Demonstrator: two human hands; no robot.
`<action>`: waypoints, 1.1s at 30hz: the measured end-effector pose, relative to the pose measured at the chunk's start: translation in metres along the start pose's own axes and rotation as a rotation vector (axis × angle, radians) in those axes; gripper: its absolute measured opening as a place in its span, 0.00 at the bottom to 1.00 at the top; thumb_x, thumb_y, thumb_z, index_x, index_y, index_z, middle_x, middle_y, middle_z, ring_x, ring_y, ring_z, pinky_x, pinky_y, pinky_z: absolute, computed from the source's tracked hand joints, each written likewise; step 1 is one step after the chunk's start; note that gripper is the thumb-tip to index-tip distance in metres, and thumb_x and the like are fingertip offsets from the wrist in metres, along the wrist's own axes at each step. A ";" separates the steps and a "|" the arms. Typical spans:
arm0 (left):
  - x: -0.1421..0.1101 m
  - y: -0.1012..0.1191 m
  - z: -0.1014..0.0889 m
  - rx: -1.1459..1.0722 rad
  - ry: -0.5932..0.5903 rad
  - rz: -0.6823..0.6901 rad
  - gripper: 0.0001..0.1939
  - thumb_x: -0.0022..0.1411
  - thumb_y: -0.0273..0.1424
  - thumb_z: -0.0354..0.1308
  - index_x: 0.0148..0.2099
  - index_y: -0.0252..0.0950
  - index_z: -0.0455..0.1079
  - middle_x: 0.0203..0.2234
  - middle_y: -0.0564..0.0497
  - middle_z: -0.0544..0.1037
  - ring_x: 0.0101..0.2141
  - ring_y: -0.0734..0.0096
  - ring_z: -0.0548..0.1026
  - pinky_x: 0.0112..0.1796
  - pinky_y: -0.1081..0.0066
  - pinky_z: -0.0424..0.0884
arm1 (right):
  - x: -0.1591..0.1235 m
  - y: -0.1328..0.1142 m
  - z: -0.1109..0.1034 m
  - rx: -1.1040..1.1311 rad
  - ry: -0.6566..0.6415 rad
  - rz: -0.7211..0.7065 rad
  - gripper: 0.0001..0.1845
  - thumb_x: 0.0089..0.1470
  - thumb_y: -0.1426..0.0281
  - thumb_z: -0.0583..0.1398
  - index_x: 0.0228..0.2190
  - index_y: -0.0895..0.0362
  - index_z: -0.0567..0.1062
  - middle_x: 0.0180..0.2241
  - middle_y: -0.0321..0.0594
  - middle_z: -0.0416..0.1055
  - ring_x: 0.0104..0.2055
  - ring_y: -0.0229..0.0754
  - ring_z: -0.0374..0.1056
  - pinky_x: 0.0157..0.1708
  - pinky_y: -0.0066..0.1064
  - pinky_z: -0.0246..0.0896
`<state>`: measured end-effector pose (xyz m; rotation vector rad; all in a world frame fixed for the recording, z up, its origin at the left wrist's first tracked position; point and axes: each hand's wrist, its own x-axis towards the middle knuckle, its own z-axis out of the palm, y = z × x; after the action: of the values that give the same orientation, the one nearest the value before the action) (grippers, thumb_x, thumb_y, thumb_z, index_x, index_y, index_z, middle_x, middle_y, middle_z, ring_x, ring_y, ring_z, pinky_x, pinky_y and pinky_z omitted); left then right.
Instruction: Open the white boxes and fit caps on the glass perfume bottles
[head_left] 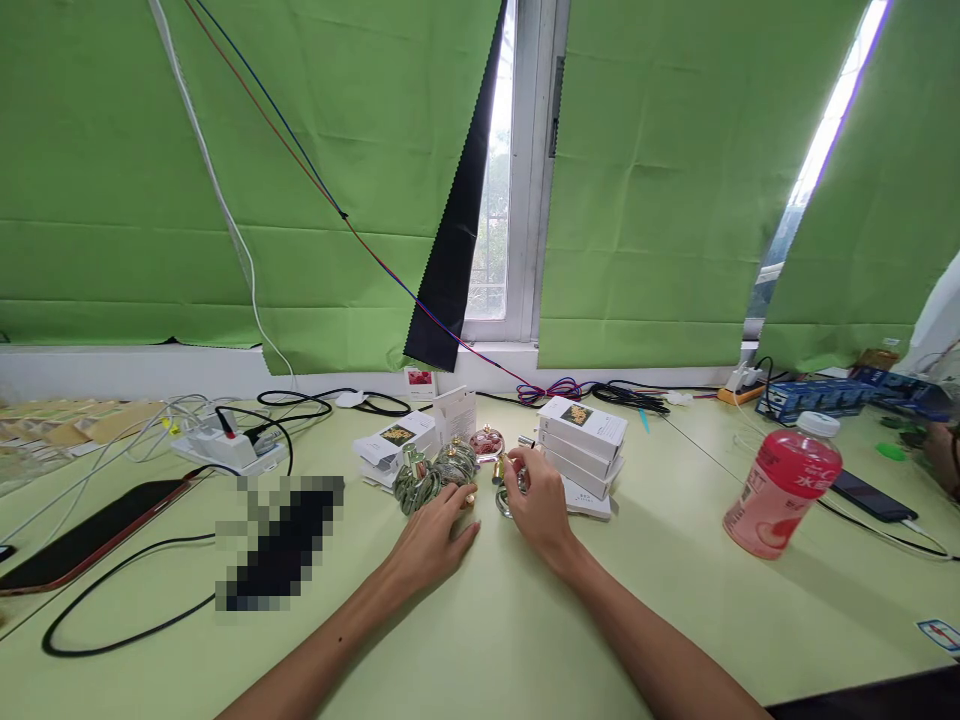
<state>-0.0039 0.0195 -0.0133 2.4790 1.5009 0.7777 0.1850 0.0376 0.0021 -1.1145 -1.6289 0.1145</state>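
Several round, ribbed green-grey glass bottles point(417, 484) with shiny metallic necks stand together at the middle of the table; they look like perfume bottles. My left hand point(435, 535) lies beside them, thumb apart from the other fingers. A small gold piece point(470, 499) shows at its index fingertip; whether it belongs to a bottle is unclear. With curled fingers, my right hand point(536, 500) grips another glass bottle point(503, 502) by its gold-necked upper part, mostly covered by the hand. A pinkish round bottle point(487, 443) stands just behind, between both hands.
White boxes are stacked at right point(583, 440), with more white boxes point(394, 440) at left. A pink drink bottle point(784, 485) and a phone point(874, 497) are farther right. Leftward lie a power strip point(229, 450), a large phone point(94, 535) and loose cables.
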 end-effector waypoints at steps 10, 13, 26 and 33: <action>0.000 0.000 -0.004 0.011 -0.014 0.003 0.20 0.64 0.31 0.54 0.58 0.40 0.67 0.46 0.46 0.81 0.45 0.57 0.80 0.43 0.63 0.75 | -0.002 -0.004 0.001 0.098 -0.056 -0.066 0.08 0.62 0.69 0.55 0.35 0.57 0.73 0.29 0.36 0.71 0.26 0.37 0.64 0.29 0.28 0.57; 0.000 0.000 -0.004 0.004 -0.014 -0.008 0.23 0.63 0.31 0.53 0.60 0.41 0.66 0.44 0.46 0.82 0.41 0.58 0.81 0.41 0.64 0.74 | -0.002 -0.006 0.000 0.137 -0.079 -0.099 0.07 0.62 0.70 0.55 0.36 0.57 0.74 0.30 0.36 0.72 0.26 0.37 0.64 0.30 0.27 0.58; 0.002 0.010 -0.006 -0.073 0.092 0.016 0.26 0.61 0.39 0.59 0.59 0.37 0.67 0.41 0.46 0.82 0.30 0.64 0.78 0.32 0.67 0.74 | -0.007 -0.013 -0.003 0.313 -0.268 -0.216 0.10 0.60 0.73 0.56 0.42 0.55 0.74 0.39 0.41 0.74 0.34 0.41 0.68 0.37 0.32 0.67; 0.004 0.004 -0.003 -0.012 0.157 -0.009 0.15 0.64 0.39 0.56 0.50 0.38 0.70 0.41 0.47 0.80 0.34 0.63 0.78 0.34 0.67 0.72 | -0.007 -0.010 0.002 0.325 -0.204 -0.192 0.16 0.59 0.75 0.54 0.48 0.57 0.71 0.43 0.45 0.72 0.36 0.41 0.69 0.38 0.32 0.68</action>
<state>-0.0009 0.0204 -0.0080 2.4512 1.5502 0.9973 0.1775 0.0284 0.0021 -0.7127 -1.8131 0.3632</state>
